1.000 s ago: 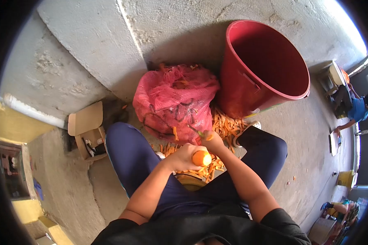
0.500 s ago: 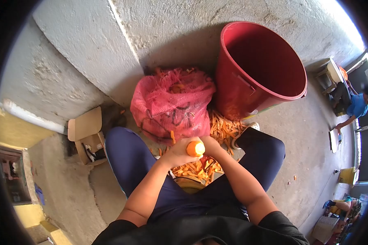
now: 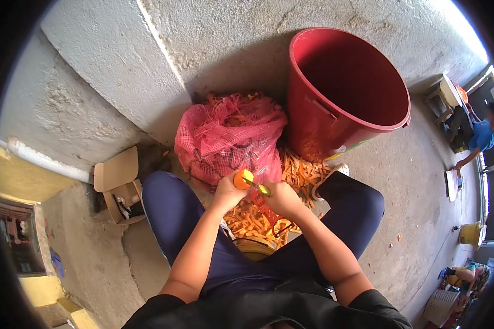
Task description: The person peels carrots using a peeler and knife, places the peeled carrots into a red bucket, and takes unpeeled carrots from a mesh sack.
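My left hand (image 3: 228, 193) is closed around a thick orange carrot (image 3: 242, 179), whose rounded end sticks out above the fingers. Gripped in my right hand (image 3: 281, 198) is a small green-handled blade (image 3: 264, 189); whether it is a knife or a peeler I cannot tell. Its narrow dark metal part reaches left to the carrot. Below both hands, orange peelings (image 3: 252, 222) lie heaped between my legs, with a red perforated strip (image 3: 264, 208) among them. The rest of the carrot is hidden by my left hand.
A pink mesh sack (image 3: 230, 140) stands straight ahead beside a large red bucket (image 3: 307, 120). More peelings (image 3: 304, 174) lie by my shoe. An open cardboard box (image 3: 118, 172) sits at left. Far right, a person in a blue shirt (image 3: 482, 136) bends over.
My hands have moved apart, so the green-handled blade now shows. The carrot has shifted left and up, and its visible end has tilted.
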### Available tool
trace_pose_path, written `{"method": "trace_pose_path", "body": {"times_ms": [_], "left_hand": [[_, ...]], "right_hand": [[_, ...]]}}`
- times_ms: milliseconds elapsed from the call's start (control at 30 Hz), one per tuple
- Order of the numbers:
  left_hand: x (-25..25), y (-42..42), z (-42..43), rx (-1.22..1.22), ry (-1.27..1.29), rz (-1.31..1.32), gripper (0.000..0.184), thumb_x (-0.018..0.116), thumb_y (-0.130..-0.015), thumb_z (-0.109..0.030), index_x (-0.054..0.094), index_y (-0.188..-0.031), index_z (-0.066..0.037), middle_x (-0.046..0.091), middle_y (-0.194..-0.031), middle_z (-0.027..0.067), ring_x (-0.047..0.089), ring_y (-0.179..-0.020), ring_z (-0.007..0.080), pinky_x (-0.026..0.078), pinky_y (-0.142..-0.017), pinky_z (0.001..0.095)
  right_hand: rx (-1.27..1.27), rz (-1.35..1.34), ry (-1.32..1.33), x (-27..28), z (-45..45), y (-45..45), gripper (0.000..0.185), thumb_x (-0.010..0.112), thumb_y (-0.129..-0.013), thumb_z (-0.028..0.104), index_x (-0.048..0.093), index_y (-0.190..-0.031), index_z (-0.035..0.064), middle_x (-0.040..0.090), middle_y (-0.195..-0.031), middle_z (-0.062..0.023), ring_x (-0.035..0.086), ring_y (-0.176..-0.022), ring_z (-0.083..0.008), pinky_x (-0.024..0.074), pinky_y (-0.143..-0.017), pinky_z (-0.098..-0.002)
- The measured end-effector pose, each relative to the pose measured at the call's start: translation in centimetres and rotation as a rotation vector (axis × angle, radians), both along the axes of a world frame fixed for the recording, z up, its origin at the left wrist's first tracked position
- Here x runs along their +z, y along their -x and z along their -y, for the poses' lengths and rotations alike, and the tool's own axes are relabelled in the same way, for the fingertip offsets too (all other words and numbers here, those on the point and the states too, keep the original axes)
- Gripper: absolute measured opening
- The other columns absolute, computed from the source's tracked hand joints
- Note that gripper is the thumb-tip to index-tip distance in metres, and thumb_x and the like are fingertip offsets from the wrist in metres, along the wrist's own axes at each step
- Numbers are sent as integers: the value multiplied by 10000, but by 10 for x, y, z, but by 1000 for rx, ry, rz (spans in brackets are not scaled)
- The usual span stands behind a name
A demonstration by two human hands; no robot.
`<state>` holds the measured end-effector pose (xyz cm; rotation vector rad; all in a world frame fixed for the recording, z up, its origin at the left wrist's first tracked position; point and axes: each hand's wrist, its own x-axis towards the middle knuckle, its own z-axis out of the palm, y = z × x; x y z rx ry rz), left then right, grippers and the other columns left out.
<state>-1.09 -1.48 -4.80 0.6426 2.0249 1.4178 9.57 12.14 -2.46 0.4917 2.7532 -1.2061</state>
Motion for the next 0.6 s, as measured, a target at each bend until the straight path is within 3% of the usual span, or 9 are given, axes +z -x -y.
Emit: {"method": "trace_pose_path", "body": {"times_ms": [433, 600], "left_hand": [[-4, 2, 4, -1, -37, -6, 329, 615, -639, -36, 546, -960, -21, 598, -759, 70, 557, -706, 127, 435, -656, 266], [-1, 0, 8, -52, 42, -96, 315, 631, -624, -60, 555, -928, -31, 599, -740, 102, 584, -693, 176, 441, -641, 282]], "right_hand": [[-43, 79, -17, -8, 8, 8, 165, 499, -718, 133, 530, -820, 6, 572, -740, -237, 555, -749, -391, 431, -675, -460], [-60, 69, -24, -28, 7, 11, 172, 491, -722, 129, 532, -826, -1, 570, -745, -248, 556, -740, -400, 435, -664, -466]]}}
